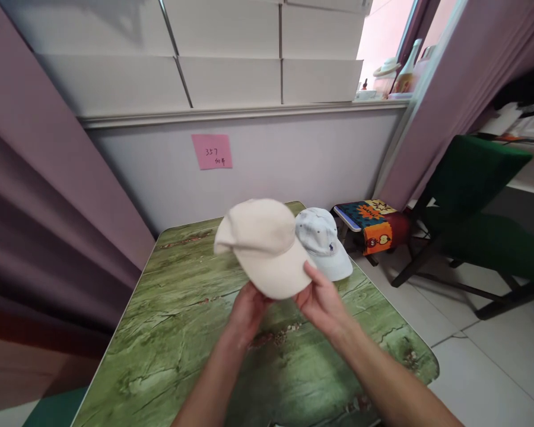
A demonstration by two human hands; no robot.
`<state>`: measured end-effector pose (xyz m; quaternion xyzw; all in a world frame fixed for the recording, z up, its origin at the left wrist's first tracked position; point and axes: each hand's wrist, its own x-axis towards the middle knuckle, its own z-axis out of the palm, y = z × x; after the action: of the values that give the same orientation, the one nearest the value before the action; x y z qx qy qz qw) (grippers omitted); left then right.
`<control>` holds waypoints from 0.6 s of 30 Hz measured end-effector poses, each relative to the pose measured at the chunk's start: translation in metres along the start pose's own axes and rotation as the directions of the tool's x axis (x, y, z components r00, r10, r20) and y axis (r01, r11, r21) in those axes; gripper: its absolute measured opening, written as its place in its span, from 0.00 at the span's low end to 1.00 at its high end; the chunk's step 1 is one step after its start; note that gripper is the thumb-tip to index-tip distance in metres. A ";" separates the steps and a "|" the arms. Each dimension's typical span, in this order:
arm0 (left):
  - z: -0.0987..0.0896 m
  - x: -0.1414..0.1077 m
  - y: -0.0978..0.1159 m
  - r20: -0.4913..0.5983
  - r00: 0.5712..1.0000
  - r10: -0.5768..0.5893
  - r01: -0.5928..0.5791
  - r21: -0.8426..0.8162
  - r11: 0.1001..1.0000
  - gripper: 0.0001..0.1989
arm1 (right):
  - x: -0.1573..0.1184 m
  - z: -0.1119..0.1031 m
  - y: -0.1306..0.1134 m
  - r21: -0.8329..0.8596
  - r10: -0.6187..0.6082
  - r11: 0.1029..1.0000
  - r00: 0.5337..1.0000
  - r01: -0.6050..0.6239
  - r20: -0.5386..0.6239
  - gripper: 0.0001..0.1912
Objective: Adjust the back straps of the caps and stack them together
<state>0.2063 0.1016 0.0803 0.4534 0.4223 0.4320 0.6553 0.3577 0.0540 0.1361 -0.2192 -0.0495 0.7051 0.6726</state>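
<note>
Both of my hands hold a cream cap [264,234] up over the table, its brim tilted toward me. My left hand [249,311] grips the brim from below at its near edge, and most of those fingers are hidden under it. On the brim's right side, my right hand [318,296] pinches with the thumb on top and the fingers underneath. A light blue denim-like cap [318,231] with a small dark emblem rests on the table just behind and to the right, partly covered by the cream cap.
The green marble-patterned table [173,320] stands against a white wall bearing a pink note [212,152]. At right are a stool with a colourful cloth [376,225] and a green chair [476,178]. Purple curtains [48,178] hang on the left; bottles [407,68] stand on the windowsill.
</note>
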 end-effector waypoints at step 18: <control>-0.067 -0.026 -0.070 0.038 0.974 0.225 -0.193 0.663 0.723 0.15 | 0.078 -0.115 -0.095 -0.248 -0.398 0.917 0.778 0.314 -0.486 0.09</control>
<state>0.1491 0.0775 0.0021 0.6908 0.5089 0.3350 0.3892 0.4889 0.1125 0.0486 -0.4416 0.0424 0.4713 0.7623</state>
